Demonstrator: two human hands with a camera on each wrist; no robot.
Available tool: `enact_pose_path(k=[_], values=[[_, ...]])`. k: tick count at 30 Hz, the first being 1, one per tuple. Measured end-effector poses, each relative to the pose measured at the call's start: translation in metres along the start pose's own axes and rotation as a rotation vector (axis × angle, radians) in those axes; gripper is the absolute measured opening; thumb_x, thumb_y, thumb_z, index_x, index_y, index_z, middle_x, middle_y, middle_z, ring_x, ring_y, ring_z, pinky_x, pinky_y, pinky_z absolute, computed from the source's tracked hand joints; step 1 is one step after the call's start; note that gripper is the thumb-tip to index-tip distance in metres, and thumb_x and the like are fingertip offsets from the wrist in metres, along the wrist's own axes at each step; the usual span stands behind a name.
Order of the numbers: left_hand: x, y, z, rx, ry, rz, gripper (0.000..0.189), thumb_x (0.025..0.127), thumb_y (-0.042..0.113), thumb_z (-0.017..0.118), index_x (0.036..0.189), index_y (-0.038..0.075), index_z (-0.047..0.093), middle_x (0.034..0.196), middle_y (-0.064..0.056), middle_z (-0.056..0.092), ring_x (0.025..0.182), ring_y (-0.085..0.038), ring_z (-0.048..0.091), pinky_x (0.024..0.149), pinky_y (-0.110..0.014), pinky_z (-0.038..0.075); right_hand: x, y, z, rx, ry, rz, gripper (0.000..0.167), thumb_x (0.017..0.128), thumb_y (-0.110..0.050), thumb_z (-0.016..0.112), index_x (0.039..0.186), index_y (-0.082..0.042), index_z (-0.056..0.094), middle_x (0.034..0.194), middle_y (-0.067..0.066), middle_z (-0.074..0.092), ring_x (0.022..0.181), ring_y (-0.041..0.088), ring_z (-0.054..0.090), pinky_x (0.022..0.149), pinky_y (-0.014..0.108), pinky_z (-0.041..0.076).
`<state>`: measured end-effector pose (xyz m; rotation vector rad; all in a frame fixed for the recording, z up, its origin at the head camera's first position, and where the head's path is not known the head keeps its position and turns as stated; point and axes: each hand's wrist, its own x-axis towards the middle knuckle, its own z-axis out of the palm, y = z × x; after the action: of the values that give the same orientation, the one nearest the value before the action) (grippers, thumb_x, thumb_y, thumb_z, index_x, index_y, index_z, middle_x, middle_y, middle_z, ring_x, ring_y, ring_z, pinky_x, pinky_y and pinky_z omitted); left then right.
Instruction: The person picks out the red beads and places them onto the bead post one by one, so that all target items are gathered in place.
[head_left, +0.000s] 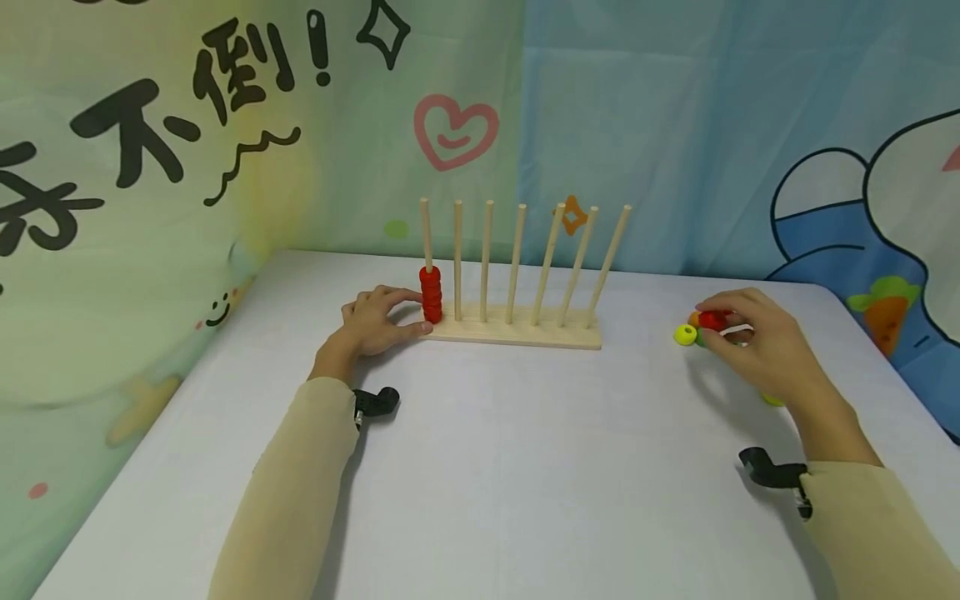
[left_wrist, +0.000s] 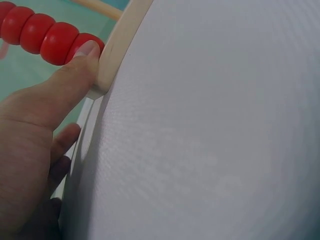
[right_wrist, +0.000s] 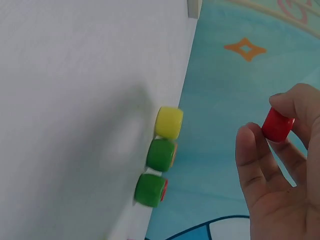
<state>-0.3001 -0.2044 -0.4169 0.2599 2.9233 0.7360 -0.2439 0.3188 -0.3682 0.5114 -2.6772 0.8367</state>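
White desk (head_left: pixel 570 467): right hand (head_left: pixel 765 342) pinches red bead (right_wrist: pixel 276 126), well right of wooden peg rack (head_left: pixel 517 335) (long axis left-right); left hand (head_left: pixel 378 321) grips rack's left end.

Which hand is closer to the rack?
Left. The left hand is at the left end of the rack; the right hand is off to its right, holding a red bead.

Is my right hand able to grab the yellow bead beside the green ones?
Probably not easily: the right hand is pinching a red bead, though the yellow bead lies close by, uncovered.
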Motion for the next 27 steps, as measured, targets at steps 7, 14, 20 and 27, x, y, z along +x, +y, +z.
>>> enact_pose_path(k=[7,14,20,27], values=[[0.002,0.0,0.002,-0.002,0.005,-0.002,0.069,0.082,0.07,0.061,0.141,0.037,0.05,0.15,-0.006,0.038,0.137,-0.037,0.027,0.102,-0.058,0.019,0.007,-0.013,0.004,0.02,-0.02,0.002,0.035,0.087,-0.003,0.072,0.12,-0.012,0.065,0.116,0.006,0.062,0.094,0.018,0.052,0.077,0.006,0.04],[0.005,0.002,0.0,0.008,0.0,0.005,0.068,0.082,0.071,0.06,0.141,0.038,0.05,0.151,-0.005,0.038,0.137,-0.036,0.027,0.102,-0.057,0.019,0.013,-0.023,0.013,0.069,-0.015,-0.041,0.024,0.088,-0.005,0.073,0.11,-0.014,0.073,0.11,0.0,0.061,0.092,0.009,0.052,0.079,0.005,0.041],[0.003,0.0,-0.002,0.012,0.011,-0.007,0.068,0.082,0.071,0.061,0.14,0.038,0.051,0.151,-0.004,0.038,0.136,-0.036,0.028,0.102,-0.057,0.018,0.023,-0.034,0.023,0.125,-0.006,-0.081,0.034,0.085,-0.002,0.075,0.117,-0.014,0.071,0.113,0.0,0.06,0.093,0.011,0.053,0.081,0.005,0.042],[0.002,-0.001,0.001,-0.004,0.003,-0.007,0.068,0.081,0.071,0.061,0.14,0.037,0.051,0.15,-0.005,0.039,0.136,-0.036,0.028,0.102,-0.058,0.019,0.031,-0.044,0.03,0.17,-0.001,-0.116,0.045,0.086,0.006,0.068,0.127,-0.013,0.067,0.119,0.002,0.057,0.096,0.014,0.056,0.08,0.005,0.043]])
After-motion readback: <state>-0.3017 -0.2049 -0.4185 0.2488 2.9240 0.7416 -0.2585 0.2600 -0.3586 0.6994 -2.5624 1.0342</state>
